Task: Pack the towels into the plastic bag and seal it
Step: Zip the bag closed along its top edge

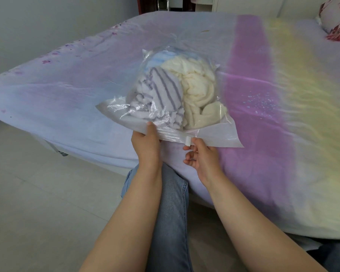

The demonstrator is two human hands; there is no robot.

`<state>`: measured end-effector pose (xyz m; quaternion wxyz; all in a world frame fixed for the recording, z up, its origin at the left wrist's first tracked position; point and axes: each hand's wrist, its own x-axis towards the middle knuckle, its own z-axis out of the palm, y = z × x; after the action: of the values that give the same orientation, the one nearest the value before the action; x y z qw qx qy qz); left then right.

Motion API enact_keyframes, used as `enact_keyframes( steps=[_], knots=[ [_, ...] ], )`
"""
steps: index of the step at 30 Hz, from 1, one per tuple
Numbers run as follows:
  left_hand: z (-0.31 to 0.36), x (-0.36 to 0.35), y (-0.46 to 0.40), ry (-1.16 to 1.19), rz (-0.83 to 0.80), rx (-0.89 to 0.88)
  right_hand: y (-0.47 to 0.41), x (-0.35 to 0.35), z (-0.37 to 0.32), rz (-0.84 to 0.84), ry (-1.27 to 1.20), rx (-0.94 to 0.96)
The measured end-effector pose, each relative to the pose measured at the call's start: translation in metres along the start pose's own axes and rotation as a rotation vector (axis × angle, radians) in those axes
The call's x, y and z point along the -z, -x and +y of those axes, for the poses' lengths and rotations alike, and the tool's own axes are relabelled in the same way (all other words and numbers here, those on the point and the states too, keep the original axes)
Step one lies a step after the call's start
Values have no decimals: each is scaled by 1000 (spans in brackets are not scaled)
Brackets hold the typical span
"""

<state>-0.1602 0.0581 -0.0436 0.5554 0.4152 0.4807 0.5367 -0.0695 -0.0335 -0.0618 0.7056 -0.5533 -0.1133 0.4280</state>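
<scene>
Towels fill the clear plastic bag (165, 107) on the bed (67, 99): a striped towel (163, 91), a cream towel (196, 91) and a blue towel (159, 56) behind them. I see my left hand (145, 143) gripping the bag's near edge, thumb on top. My right hand (201, 154) pinches the white slider clip (187, 141) on the seal strip, other fingers loosely curled

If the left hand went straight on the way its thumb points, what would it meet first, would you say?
Probably the striped towel inside the bag: the left hand grips the bag's near edge and points at it, though depth is unclear.
</scene>
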Motion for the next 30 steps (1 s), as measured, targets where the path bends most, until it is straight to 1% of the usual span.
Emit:
enact_keyframes(
  steps=[2, 4, 5, 9, 10, 11, 12, 15, 16, 17, 18, 20, 22, 25, 29, 30],
  knots=[
    [0, -2, -7, 58, -22, 51, -2, 1, -3, -20, 33, -28],
    [3, -4, -9, 195, -65, 144, -5, 1, -8, -47, 32, -55],
    [5, -5, -9, 246, -65, 164, -6, 1, -11, -54, 24, -56],
    [6, 0, -3, 338, 86, 77, -6, 2, -13, -59, -1, -21],
    [6, 1, -1, 355, 87, 81, -6, 3, -11, -53, -3, -17],
    [6, 1, 2, 343, 47, 103, -6, 5, -8, -47, -5, -15],
    [7, 0, 5, 276, -41, 121, -6, 6, -7, -43, -6, -15],
    [6, -9, 19, -192, -428, 94, -5, 5, -7, -51, -24, -7],
    [4, -11, 21, -305, -516, 69, -4, 4, -8, -61, -28, 0],
    [1, -13, 22, -361, -570, 50, -4, 3, -8, -69, -25, 9],
    [-3, -13, 21, -377, -589, 32, -4, 3, -8, -68, -12, 20],
    [-9, -14, 18, -360, -573, 12, -3, 2, -7, -37, 53, 59],
    [-9, -14, 17, -320, -563, 26, -4, 1, -5, -16, 107, 99],
    [-8, -16, 19, -328, -603, 66, -4, -1, 0, -27, 84, 102],
    [-9, -19, 25, -456, -598, -7, -5, -1, 4, -32, 32, 102],
    [-8, -20, 27, -466, -602, 2, -6, -1, 5, -35, 30, 100]
  ],
)
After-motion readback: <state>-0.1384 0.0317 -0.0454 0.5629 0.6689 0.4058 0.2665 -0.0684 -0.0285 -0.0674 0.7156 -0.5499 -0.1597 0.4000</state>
